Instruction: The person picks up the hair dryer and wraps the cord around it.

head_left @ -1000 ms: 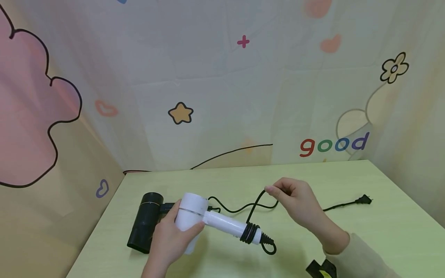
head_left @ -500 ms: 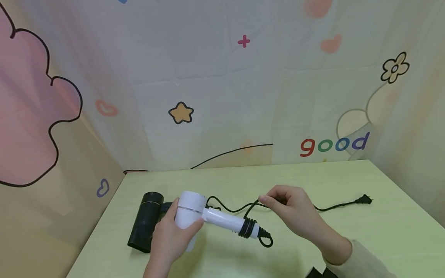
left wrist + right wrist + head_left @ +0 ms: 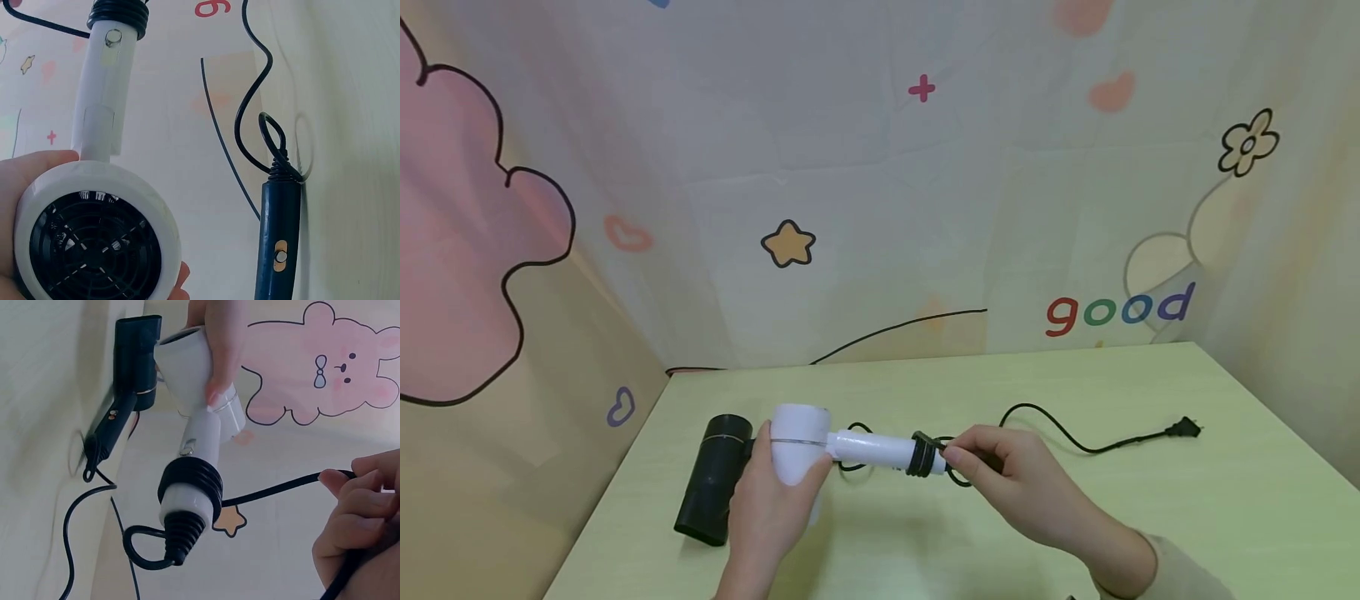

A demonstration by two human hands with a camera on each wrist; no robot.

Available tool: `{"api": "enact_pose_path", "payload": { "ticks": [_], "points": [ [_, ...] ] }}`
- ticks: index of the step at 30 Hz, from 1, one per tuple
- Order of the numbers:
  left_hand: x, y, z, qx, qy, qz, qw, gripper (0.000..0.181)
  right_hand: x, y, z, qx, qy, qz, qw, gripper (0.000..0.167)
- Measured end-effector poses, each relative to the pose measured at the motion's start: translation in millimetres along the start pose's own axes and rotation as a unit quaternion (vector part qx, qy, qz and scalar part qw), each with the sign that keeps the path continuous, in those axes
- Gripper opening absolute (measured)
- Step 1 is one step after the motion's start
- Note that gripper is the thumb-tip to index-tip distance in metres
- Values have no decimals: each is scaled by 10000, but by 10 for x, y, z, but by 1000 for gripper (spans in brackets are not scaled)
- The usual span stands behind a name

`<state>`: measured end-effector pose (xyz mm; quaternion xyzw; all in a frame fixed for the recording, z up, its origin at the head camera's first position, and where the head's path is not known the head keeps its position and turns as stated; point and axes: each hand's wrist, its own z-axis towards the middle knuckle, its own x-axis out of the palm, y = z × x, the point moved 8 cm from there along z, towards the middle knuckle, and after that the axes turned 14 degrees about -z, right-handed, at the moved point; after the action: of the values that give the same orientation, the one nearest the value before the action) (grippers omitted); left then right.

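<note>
Pale green worktop (image 3: 940,383) backed by a cartoon-printed cloth (image 3: 880,192); a black hair dryer (image 3: 707,487) lies toward the left, a plug (image 3: 1183,427) at the right. The white hair dryer (image 3: 876,451) is held up off the worktop near its middle — left hand (image 3: 767,508) with fingers clamped round the barrel (image 3: 793,458), right hand (image 3: 1030,492) with fingers pinched together on the black cord (image 3: 275,491), just beyond the coils (image 3: 190,476) near the handle's (image 3: 203,431) end. Step in hand looks like winding; the next turn seems to call for steady hold, taut cord — laid snug against those coils.
</note>
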<state>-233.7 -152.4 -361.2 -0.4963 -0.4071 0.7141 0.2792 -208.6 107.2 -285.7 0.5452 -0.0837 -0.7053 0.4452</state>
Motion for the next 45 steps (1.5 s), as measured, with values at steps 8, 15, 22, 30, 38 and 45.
{"api": "enact_pose_path", "payload": {
  "ticks": [8, 15, 22, 30, 38, 45],
  "points": [
    [-9, 18, 12, -122, -201, -103, 9997, 87, 97, 31, -60, 47, 263, 130, 9996, 12],
    [-19, 2, 28, -132, -351, -205, 9991, 87, 217, 5, -112, 102, 494, 388, 9980, 14],
    [-65, -32, 27, -86, -541, -278, 9981, 86, 379, -37, -171, 154, 838, 551, 9948, 21],
    [-97, -56, 28, -74, -616, -408, 9972, 85, 498, -72, -238, 83, 1084, 734, 9914, 19],
    [-121, -58, 27, -148, -628, -626, 9959, 85, 673, -111, -291, 79, 1384, 1040, 9849, 20],
    [-143, -32, 39, -163, -686, -748, 9947, 85, 795, -140, -314, -24, 1649, 1177, 9793, 19]
  ]
}}
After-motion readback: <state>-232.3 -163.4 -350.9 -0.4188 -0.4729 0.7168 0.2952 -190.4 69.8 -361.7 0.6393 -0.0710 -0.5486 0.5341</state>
